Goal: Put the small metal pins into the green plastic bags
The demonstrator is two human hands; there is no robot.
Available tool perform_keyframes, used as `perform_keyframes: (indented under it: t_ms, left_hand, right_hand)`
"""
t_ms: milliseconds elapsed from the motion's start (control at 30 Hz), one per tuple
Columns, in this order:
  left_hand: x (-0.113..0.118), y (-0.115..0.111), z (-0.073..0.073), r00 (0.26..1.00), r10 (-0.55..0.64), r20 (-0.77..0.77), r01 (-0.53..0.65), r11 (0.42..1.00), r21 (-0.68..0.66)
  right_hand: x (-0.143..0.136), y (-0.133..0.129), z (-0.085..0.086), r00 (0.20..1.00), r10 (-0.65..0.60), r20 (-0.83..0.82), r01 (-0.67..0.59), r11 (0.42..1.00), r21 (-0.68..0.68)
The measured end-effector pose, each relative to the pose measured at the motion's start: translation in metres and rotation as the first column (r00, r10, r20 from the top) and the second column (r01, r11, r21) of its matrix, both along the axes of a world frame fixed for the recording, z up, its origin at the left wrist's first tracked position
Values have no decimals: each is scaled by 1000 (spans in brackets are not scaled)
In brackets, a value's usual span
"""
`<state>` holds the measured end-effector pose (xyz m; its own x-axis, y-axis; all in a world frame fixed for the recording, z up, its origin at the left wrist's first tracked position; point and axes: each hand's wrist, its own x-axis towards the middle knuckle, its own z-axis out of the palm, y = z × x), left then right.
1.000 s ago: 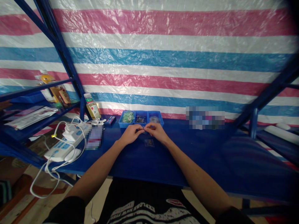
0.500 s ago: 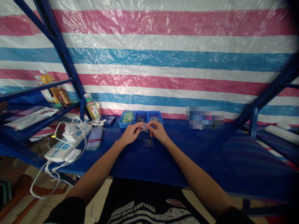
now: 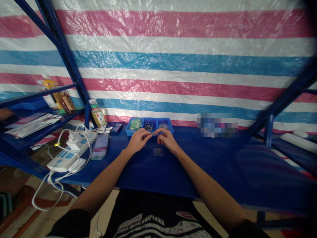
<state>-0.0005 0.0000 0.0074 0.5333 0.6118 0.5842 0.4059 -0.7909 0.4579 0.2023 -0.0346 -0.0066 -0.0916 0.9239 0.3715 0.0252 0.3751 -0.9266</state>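
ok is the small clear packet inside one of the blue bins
No, the small clear packet lies on the blue table, on the near side of the blue bins.

A striped plastic sheet (image 3: 188,62) spans the upper frame. At lower left, a white power strip (image 3: 55,164) carries a white adapter (image 3: 74,140). Left of centre, a capped bottle (image 3: 99,117) stands beside a blue post (image 3: 70,62). At far left, a shelf (image 3: 64,121) supports papers (image 3: 37,125) and an orange-yellow bottle (image 3: 51,83).
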Motion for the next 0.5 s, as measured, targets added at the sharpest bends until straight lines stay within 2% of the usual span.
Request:
perform_keyframes:
  t_ms: [200, 500]
  left_hand:
    - [1, -3, 1, 999, -39, 0, 39, 999, -5]
    - [1, -5, 1, 998, -49, 33, 51, 997, -65]
  right_hand:
    - [-1, 2, -4, 997, -70, 18, 69, 995, 66]
    - [1, 1, -3, 999, -6, 47, 5, 1000, 19]
